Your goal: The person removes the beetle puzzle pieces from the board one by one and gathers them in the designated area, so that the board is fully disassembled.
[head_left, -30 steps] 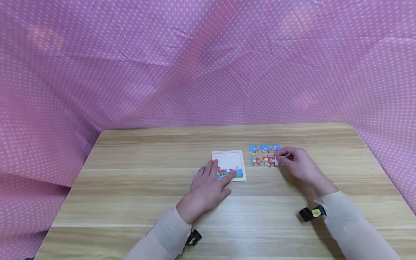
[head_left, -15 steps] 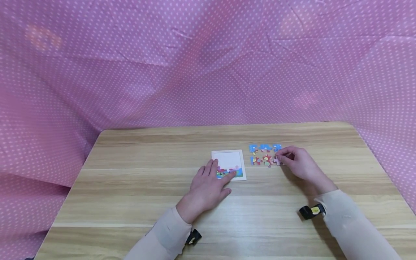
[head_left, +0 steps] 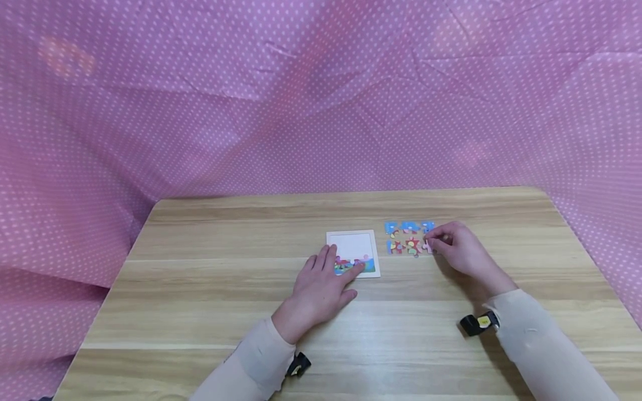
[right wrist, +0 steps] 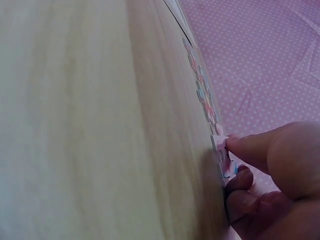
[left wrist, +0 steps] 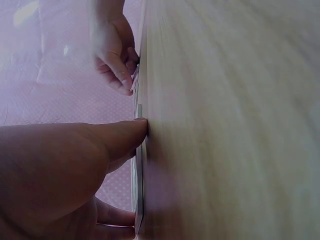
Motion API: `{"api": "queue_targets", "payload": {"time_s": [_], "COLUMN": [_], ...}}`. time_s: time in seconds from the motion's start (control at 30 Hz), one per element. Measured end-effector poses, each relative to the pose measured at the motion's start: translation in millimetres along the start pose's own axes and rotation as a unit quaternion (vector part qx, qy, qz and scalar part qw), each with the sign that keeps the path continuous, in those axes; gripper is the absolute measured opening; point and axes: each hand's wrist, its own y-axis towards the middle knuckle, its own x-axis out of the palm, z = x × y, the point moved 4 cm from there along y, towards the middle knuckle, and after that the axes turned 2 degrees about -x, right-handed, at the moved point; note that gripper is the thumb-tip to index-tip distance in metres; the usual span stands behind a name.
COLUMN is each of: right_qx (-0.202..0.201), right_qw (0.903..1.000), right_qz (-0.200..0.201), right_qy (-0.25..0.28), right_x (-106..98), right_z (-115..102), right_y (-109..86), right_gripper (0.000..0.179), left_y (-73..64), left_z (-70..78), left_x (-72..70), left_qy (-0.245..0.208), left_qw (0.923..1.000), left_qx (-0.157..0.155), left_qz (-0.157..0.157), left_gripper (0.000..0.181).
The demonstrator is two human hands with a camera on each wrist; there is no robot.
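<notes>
My left hand (head_left: 321,292) lies with fingers spread over the lower left of a small square puzzle frame (head_left: 377,255). Its index fingertip touches the colourful pieces (head_left: 370,266) fitted along the frame's bottom; the area above them is white. In the left wrist view the thumb (left wrist: 127,132) is by the frame's edge (left wrist: 139,195). To the right, my right hand (head_left: 463,250) pinches a pink puzzle piece (right wrist: 220,142) between thumb and finger, at the right end of the lower row of loose pieces. Its fingers partly hide that piece.
Beside the frame, loose puzzle pieces form two rows: a mostly blue upper row (head_left: 409,227) and a red and yellow lower row (head_left: 412,245). The wooden table (head_left: 225,234) ends at a pink dotted cloth (head_left: 321,111) behind. Black wrist cameras sit under both sleeves.
My right hand has shifted very slightly, with the pink piece nudged a little at the end of the row. The left hand stays in place on the frame.
</notes>
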Motion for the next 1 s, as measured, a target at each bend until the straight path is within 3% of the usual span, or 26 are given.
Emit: {"api": "queue_targets", "payload": {"time_s": [0.27, 0.6, 1.0], "right_qx": [-0.007, 0.021, 0.022], "right_qw": [1.0000, 0.9996, 0.9997], "right_qz": [-0.002, -0.015, 0.010], "right_qy": [0.002, -0.008, -0.003], "right_x": [3.4, 9.2, 10.6], "right_z": [-0.7, -2.7, -7.9], "right_y": [1.7, 3.4, 2.1], "right_gripper": [0.016, 0.016, 0.017], "left_y": [0.5, 1.5, 6.2], "left_z": [-2.5, -7.8, -18.0], "left_x": [0.3, -1.8, -3.4], "left_qy": [-0.004, -0.008, -0.020], "left_qw": [0.9999, 0.9998, 0.9996], "left_qx": [-0.002, -0.005, 0.013], "left_qz": [-0.010, -0.016, -0.015], "left_gripper": [0.057, 0.057, 0.057]}}
